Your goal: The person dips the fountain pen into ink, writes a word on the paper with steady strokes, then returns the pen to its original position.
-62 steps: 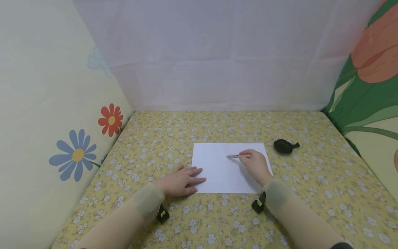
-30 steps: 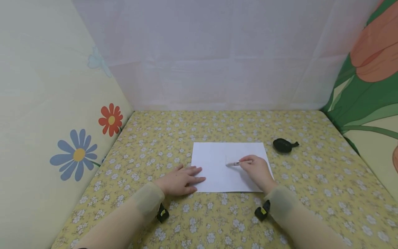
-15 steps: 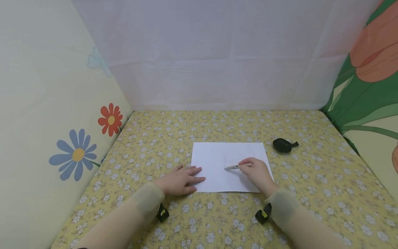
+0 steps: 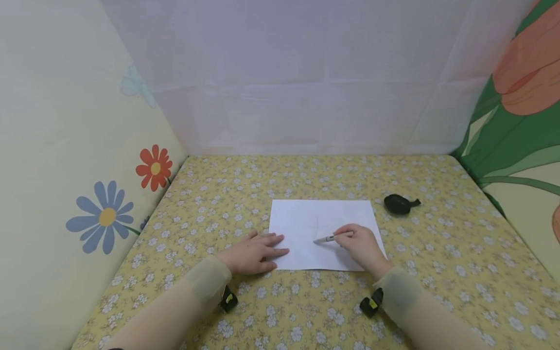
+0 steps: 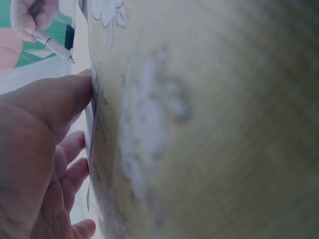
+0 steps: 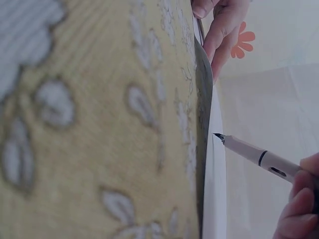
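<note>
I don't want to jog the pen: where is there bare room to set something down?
Free: the floral cloth between the paper and back wall; left of the paper beyond the left hand; and right of the black object. Crowded: the paper, with the right hand and pen over it, and the near side, flanked by the forearms.

The head view is facing forward and down over the desk (image 4: 284,180); low, close wrist views are sharing the pen (image 6: 249,150).
</note>
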`<state>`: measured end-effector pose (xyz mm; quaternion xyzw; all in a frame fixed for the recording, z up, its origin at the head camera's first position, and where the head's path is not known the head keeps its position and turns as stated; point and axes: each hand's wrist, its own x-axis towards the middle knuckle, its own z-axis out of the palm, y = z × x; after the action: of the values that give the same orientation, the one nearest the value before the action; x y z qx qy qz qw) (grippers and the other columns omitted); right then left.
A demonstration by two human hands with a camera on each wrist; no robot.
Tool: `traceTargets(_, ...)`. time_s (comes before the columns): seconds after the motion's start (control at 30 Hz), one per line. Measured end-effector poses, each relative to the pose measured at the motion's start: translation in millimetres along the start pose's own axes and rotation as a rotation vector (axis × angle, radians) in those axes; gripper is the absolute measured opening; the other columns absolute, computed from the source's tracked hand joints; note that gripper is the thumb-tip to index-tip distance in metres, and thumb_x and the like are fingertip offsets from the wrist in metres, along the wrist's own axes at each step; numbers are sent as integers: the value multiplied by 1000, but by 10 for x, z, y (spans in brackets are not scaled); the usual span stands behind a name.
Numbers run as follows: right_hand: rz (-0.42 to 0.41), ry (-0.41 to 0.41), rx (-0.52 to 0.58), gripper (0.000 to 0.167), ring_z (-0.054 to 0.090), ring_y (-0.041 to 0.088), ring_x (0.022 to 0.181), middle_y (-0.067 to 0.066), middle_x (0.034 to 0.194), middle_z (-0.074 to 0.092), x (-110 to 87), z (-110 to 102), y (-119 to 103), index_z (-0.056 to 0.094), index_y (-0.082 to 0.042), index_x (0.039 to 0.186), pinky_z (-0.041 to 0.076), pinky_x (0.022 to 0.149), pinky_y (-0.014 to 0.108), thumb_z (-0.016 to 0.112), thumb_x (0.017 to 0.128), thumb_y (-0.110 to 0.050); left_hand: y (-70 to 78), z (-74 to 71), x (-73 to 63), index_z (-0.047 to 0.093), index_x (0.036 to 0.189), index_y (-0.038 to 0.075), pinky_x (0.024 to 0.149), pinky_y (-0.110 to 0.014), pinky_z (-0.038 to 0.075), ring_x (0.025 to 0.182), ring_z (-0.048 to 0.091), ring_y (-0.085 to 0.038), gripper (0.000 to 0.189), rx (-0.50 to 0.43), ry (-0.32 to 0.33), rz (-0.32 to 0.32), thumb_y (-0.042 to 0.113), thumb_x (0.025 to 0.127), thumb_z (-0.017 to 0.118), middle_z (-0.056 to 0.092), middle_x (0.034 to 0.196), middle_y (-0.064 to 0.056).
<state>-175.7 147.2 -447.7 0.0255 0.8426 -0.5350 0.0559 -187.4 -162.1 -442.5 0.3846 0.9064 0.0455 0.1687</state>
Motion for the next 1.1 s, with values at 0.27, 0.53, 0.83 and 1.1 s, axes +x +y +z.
traceTargets(0.27, -15, -12, -8, 15, 36, 14, 50, 9, 75, 64, -15, 4, -3, 70, -8, 95, 32, 45, 25, 61, 86, -16, -7, 2, -2, 36, 148, 36, 115, -57, 5, 146, 15, -19, 51, -14, 3, 5, 48, 99, 46, 17, 159, 5)
traceTargets(0.53, -23, -5, -30, 14, 36, 13, 50, 9, 77, 65, -15, 4, -9, 70, -8, 93, 32, 45, 24, 61, 86, -15, 4, -16, 0, 36, 148, 35, 115, -57, 5, 146, 15, -20, 51, -16, -2, 5, 47, 99, 47, 17, 159, 4)
traceTargets(0.83, -33, -4, -19, 13, 34, 13, 49, 9, 75, 66, -23, 19, 8, 71, -9, 93, 31, 44, 24, 62, 85, -15, 9, -21, 2, 36, 148, 36, 115, -56, 5, 146, 15, -19, 51, -18, -13, -8, 47, 99, 47, 17, 159, 5)
traceTargets(1.1, -28, 16, 22, 17, 39, 17, 57, 11, 78, 63, -3, -20, 7, 70, -11, 100, 36, 50, 27, 60, 89, -20, 8, -22, -2, 36, 148, 36, 115, -56, 5, 146, 15, -19, 51, -20, -14, -4, 47, 99, 47, 17, 159, 5)
